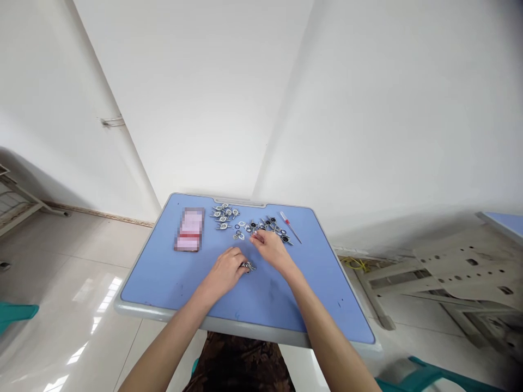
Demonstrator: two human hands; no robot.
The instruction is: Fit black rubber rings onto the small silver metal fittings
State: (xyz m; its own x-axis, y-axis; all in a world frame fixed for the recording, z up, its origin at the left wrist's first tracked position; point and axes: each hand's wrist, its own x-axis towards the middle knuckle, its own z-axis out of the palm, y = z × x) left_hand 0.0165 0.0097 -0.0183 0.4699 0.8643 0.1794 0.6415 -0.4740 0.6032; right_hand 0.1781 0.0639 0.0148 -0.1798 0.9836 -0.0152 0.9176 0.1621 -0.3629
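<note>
Nearest to the person, at 6 o'clock, is a dark patterned clothing (239, 365) at the lap, and in front of it is a blue desk top (249, 310) with a grey rim. The left hand (224, 274) is at the middle of the desk, and its fingers (239, 265) are curled down and closed; they seem to grip a small metal part (248, 266) at the fingertips. The right hand (272, 251) is just beside it, at 1 o'clock from the left hand. Its fingers (256, 240) point down to the parts, but I cannot tell if they hold something.

Just past the fingertips lies a row of metal parts with black rings (263, 227), and at 11 o'clock of it is a second group of metal parts (224, 216). At 1 o'clock on the desk is a thin screwdriver (290, 227) with a red handle. At 11 o'clock is a flat rectangular object (190, 229), which is blurred.

Off the desk, a teal chair (429, 375) stands at 4 o'clock, a beige metal frame (461, 272) at 3 o'clock, and white walls (196, 98) rise at 12 o'clock.
</note>
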